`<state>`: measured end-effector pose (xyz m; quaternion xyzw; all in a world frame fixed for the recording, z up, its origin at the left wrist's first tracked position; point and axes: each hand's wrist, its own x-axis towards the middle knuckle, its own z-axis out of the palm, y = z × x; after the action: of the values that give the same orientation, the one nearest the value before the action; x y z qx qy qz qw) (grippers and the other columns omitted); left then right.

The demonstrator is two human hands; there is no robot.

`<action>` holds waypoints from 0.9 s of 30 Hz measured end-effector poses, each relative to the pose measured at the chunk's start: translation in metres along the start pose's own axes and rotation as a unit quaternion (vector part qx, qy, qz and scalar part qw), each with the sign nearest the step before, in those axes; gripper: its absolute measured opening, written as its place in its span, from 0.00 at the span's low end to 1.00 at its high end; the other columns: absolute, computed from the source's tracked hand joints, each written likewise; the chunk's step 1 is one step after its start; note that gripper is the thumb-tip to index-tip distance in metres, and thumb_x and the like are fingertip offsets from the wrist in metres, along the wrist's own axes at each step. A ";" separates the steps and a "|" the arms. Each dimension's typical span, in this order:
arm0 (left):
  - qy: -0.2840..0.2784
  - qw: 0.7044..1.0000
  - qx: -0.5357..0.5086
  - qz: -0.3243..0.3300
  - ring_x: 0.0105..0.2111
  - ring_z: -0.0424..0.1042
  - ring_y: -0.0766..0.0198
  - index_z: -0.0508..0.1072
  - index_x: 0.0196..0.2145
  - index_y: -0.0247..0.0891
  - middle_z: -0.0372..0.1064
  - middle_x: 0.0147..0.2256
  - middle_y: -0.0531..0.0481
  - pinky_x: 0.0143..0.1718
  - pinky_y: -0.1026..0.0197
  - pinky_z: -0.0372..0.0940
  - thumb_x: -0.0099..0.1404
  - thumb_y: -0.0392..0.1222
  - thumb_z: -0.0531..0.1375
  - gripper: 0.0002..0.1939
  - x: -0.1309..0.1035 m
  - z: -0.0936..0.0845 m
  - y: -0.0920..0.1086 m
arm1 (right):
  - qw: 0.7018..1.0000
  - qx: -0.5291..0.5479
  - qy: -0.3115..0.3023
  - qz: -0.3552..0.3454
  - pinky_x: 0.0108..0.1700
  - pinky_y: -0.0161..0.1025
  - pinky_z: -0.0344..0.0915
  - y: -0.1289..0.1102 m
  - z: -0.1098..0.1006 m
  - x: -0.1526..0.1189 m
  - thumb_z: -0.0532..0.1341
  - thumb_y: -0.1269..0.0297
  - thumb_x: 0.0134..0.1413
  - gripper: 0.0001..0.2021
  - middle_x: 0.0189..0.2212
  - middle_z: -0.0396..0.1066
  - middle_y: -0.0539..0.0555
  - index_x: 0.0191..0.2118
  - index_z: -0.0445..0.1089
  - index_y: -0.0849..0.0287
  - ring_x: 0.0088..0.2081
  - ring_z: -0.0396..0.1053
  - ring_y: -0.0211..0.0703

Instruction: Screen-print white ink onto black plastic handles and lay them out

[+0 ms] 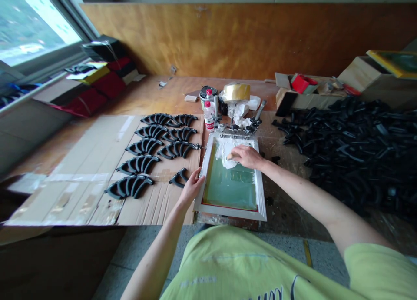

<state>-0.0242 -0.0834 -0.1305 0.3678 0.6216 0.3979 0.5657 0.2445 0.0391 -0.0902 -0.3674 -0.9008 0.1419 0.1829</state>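
Note:
A screen-printing frame with pale rails and green mesh lies in front of me, its far end at a metal hinge clamp. My left hand is closed on the frame's left rail, thumb over the top. Near the far end of the mesh, my right hand grips a squeegee with a tan edge, mostly hidden under the fingers. White ink is smeared on the mesh around it. Left of the frame, curved black plastic parts lie in rows on cardboard, with a few nearest my left hand.
A large heap of black parts covers the right side. Behind the clamp stand plastic bottles, a tub, a roll of tape and crumpled white paper. Boxes sit by the window; a wooden box is back right.

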 end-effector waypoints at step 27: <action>-0.089 0.971 -0.173 -0.139 0.27 0.74 0.65 0.73 0.38 0.32 0.76 0.40 0.38 0.20 0.68 0.62 0.61 0.60 0.58 0.25 -0.024 0.063 0.009 | 0.999 -0.002 0.040 -0.027 0.49 0.41 0.61 -0.049 0.039 -0.061 0.56 0.65 0.63 0.10 0.38 0.72 0.53 0.46 0.73 0.53 0.44 0.65 0.44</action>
<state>0.0402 -0.0964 -0.1156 0.2076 0.5357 0.3826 0.7235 0.2377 -0.0428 -0.1200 -0.3490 -0.9024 0.1207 0.2218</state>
